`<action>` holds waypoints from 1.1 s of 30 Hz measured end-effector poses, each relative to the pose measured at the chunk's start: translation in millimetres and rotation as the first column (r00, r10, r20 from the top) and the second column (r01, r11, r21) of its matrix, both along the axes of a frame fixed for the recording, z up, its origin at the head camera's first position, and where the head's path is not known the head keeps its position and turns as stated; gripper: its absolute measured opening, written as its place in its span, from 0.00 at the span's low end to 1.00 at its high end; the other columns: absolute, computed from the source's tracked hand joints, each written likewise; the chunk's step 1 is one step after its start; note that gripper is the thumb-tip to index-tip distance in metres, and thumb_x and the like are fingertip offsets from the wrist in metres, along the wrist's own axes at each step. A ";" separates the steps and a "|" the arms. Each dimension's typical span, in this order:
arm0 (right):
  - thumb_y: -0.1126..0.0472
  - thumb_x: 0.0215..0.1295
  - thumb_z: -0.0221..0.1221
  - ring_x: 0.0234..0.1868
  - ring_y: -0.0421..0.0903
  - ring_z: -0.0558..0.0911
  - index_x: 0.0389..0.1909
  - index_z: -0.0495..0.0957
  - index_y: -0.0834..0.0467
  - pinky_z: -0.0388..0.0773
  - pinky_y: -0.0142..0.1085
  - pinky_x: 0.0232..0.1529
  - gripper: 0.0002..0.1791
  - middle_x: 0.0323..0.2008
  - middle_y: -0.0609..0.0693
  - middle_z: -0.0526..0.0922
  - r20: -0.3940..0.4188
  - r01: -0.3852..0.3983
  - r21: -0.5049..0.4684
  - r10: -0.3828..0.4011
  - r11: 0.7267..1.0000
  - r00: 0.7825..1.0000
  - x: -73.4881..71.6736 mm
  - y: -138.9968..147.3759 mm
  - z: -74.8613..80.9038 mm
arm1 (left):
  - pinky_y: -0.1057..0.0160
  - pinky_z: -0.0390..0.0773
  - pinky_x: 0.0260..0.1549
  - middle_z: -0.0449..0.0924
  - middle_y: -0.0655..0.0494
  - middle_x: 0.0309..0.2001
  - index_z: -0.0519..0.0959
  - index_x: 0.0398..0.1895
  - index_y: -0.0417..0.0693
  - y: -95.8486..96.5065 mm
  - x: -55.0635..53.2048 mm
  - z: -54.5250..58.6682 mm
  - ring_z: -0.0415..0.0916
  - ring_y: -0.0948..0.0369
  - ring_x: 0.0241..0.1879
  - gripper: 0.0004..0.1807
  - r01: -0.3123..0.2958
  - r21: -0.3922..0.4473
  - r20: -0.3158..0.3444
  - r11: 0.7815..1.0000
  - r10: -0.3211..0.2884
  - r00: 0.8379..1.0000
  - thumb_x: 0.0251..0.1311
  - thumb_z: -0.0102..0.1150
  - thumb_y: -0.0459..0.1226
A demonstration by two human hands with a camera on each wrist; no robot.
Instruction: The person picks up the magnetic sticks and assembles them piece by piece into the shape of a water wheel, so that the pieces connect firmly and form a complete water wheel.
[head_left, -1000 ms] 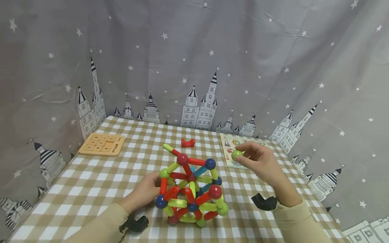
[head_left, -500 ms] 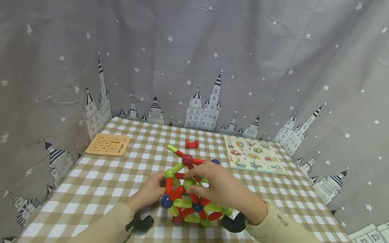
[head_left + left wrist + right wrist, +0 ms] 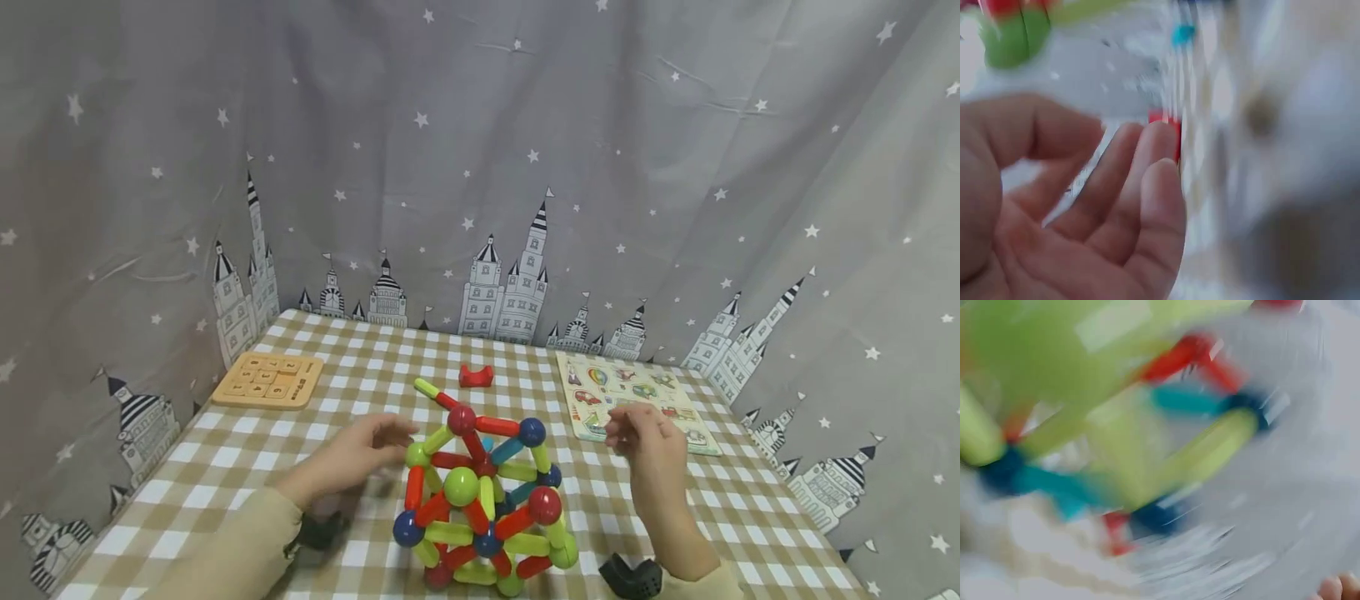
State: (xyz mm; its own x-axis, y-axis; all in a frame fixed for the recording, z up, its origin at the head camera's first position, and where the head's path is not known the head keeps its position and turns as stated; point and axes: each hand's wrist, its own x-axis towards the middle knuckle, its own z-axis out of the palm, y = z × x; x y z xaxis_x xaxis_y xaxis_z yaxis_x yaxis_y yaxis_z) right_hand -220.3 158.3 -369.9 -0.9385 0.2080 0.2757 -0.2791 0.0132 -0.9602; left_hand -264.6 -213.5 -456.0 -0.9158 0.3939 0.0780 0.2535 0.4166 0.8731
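Observation:
A cage of magnetic building rods and balls point(image 3: 487, 540) in red, yellow-green, blue and teal stands near the front of the table. On its near side a green ball point(image 3: 461, 486) sits where red rods meet. To the left of the cage is my left hand point(image 3: 341, 458), its fingers loosely bent and apart from the rods; the left wrist view shows nothing in its palm point(image 3: 1054, 250). My right hand point(image 3: 654, 458) hovers to the right, in front of the picture board, fingers relaxed and holding nothing visible. The right wrist view is blurred, with only fingertips point(image 3: 1338, 587) at its corner.
A wooden number puzzle point(image 3: 268, 381) lies at the back left. A small red curved block point(image 3: 476, 377) stands behind the cage. At the back right lies a picture board point(image 3: 600, 372). A checked cloth point(image 3: 360, 367) covers the table, with a grey curtain point(image 3: 375, 150) behind.
My right hand carried the green ball from the right onto the cage, let it go and drew back to the right. My left hand came off the cage's left side.

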 end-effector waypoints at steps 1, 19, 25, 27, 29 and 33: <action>0.64 0.78 0.50 0.23 0.41 0.79 0.32 0.82 0.62 0.75 0.29 0.26 0.15 0.25 0.49 0.83 0.099 0.017 -0.115 -0.005 0.993 0.995 -5.3 4.9 -16.7 | 0.46 0.79 0.56 0.83 0.45 0.55 0.77 0.62 0.39 -1.6 -7.8 3.4 0.81 0.49 0.55 0.21 -0.042 -0.035 -0.015 0.998 0.042 0.999 0.65 0.61 0.31; 0.62 0.75 0.51 0.22 0.42 0.76 0.40 0.80 0.66 0.73 0.30 0.24 0.12 0.28 0.54 0.83 0.293 -0.210 -0.202 0.263 0.957 0.919 -19.3 -12.9 -102.0 | 0.53 0.80 0.38 0.81 0.55 0.36 0.82 0.42 0.53 25.8 -90.2 4.0 0.77 0.56 0.38 0.07 -0.147 -0.652 -0.339 0.744 -0.113 0.934 0.63 0.69 0.36; 0.63 0.74 0.52 0.22 0.42 0.77 0.40 0.80 0.68 0.74 0.30 0.24 0.12 0.28 0.53 0.84 0.300 -0.205 -0.171 0.249 0.964 0.921 -24.6 -8.4 -100.5 | 0.57 0.80 0.34 0.81 0.58 0.33 0.82 0.39 0.53 34.2 -81.1 10.0 0.78 0.59 0.34 0.07 -0.192 -0.701 -0.366 0.687 -0.115 0.923 0.61 0.71 0.38; 0.63 0.74 0.52 0.22 0.42 0.76 0.39 0.80 0.67 0.74 0.30 0.24 0.11 0.28 0.53 0.84 0.312 -0.195 -0.172 0.241 0.966 0.919 -26.4 -5.9 -100.9 | 0.57 0.81 0.35 0.80 0.57 0.34 0.84 0.41 0.52 37.9 -78.0 9.6 0.77 0.59 0.34 0.06 -0.197 -0.710 -0.364 0.676 -0.112 0.925 0.63 0.70 0.38; 0.63 0.74 0.52 0.22 0.43 0.76 0.39 0.80 0.67 0.73 0.30 0.24 0.12 0.28 0.53 0.83 0.323 -0.193 -0.170 0.239 0.966 0.916 -27.7 -3.6 -102.0 | 0.57 0.82 0.36 0.80 0.57 0.35 0.87 0.43 0.53 40.9 -74.4 8.3 0.77 0.59 0.35 0.06 -0.202 -0.724 -0.365 0.660 -0.119 0.923 0.64 0.69 0.38; 0.63 0.74 0.52 0.22 0.43 0.75 0.40 0.80 0.68 0.73 0.30 0.24 0.12 0.29 0.53 0.82 0.337 -0.194 -0.173 0.243 0.966 0.909 -29.7 0.7 -106.6 | 0.56 0.83 0.38 0.82 0.54 0.39 0.87 0.49 0.52 40.4 -64.9 12.4 0.78 0.58 0.38 0.11 -0.189 -0.720 -0.365 0.668 -0.133 0.922 0.64 0.69 0.39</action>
State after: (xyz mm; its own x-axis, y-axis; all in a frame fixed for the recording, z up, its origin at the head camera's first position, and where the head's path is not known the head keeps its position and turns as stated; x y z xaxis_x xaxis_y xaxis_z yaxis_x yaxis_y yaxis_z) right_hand -250.0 159.0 -476.5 -0.9952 -0.0023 -0.0974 0.0968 -0.1431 -0.9850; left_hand -329.6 -173.1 -443.7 -0.8918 0.4419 0.0966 0.4513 0.8838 0.1233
